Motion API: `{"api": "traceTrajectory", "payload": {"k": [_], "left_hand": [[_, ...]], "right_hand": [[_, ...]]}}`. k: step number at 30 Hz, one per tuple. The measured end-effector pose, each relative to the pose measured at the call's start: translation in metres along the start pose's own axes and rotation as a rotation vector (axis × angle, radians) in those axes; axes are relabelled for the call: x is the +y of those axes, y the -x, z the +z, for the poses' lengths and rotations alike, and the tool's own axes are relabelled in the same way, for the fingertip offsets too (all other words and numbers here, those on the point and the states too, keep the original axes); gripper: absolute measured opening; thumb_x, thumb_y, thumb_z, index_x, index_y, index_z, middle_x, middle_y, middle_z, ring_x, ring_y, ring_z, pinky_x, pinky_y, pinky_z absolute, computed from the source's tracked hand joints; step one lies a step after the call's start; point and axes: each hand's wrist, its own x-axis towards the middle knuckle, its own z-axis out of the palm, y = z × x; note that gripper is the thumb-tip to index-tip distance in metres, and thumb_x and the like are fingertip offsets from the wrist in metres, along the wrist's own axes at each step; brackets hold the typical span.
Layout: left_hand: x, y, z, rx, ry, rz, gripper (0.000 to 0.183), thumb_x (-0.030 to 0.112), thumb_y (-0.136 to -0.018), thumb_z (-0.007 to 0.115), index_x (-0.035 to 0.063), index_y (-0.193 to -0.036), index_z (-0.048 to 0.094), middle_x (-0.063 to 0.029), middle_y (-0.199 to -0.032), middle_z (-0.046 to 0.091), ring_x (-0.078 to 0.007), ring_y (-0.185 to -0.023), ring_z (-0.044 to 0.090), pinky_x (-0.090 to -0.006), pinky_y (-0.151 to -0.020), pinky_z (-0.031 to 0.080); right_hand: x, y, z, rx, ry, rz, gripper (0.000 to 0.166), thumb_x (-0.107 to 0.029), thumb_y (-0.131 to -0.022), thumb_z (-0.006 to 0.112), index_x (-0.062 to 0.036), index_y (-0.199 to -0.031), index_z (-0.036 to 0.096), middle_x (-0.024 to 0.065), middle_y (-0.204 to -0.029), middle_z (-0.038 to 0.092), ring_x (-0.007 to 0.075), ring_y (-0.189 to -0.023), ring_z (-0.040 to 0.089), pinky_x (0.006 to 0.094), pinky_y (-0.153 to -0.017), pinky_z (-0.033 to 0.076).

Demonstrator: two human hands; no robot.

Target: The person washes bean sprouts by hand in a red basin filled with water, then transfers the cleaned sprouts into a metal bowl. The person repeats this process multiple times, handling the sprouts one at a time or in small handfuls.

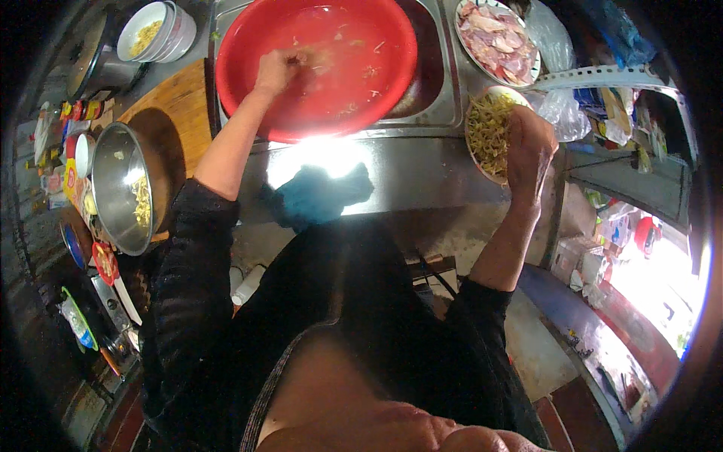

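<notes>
A large red plastic basin (pixel 350 107) sits in the steel sink, with water and scattered pale sprouts in it. My left hand (pixel 278 70) reaches over its left part, fingers curled down at the water; whether they hold anything is hidden. To the right of the sink, my right hand (pixel 531 141) is over the right side of an oval plate heaped with bean sprouts (pixel 487 133). Its fingers are bent and partly hidden, so their grip cannot be told. Just beyond this heap lies a plate of raw meat pieces (pixel 497 42).
At left, a steel bowl (pixel 121 198) holding some sprouts overlaps a wooden cutting board (pixel 195 107). Stacked white bowls (pixel 181 34) stand behind it. A blue plastic bag (pixel 322 192) lies at the counter's front edge. A cleaver (pixel 113 302) is at lower left, clear plastic bags (pixel 565 116) at right.
</notes>
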Motion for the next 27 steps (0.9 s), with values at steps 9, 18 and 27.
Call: {"api": "traceTrajectory", "payload": {"k": [9,18,27], "left_hand": [[-0.019,-0.01,0.002,-0.042,-0.739,0.057,0.021,0.02,-0.075,0.06,0.0101,-0.092,0.067,-0.0152,-0.093,0.064,-0.0306,-0.09,0.061,-0.0402,-0.077,0.049],[0.001,-0.045,0.043,-0.38,-0.488,0.348,0.063,0.022,-0.071,0.065,0.0163,-0.13,0.043,-0.012,-0.131,0.044,-0.0294,-0.124,0.037,-0.0541,-0.104,0.022],[0.003,-0.022,0.064,-0.405,-0.674,0.044,0.065,0.012,-0.078,0.059,0.0236,-0.136,0.032,-0.0062,-0.144,0.024,-0.0325,-0.134,0.017,-0.0542,-0.105,0.021]], "right_hand": [[0.002,0.002,-0.001,0.022,-0.078,-0.025,0.031,-0.009,-0.088,0.047,-0.0057,-0.118,0.053,0.0191,-0.118,0.054,0.035,-0.108,0.052,0.0404,-0.092,0.039],[-0.026,-0.005,-0.016,0.047,-0.085,0.069,0.039,-0.015,-0.089,0.049,-0.0092,-0.127,0.046,0.0156,-0.122,0.052,0.0324,-0.113,0.049,0.0389,-0.093,0.039],[-0.079,-0.022,0.016,0.087,-0.349,-0.199,0.04,-0.007,-0.08,0.059,-0.0048,-0.12,0.052,0.0129,-0.12,0.055,0.0284,-0.111,0.052,0.0359,-0.094,0.04]]}}
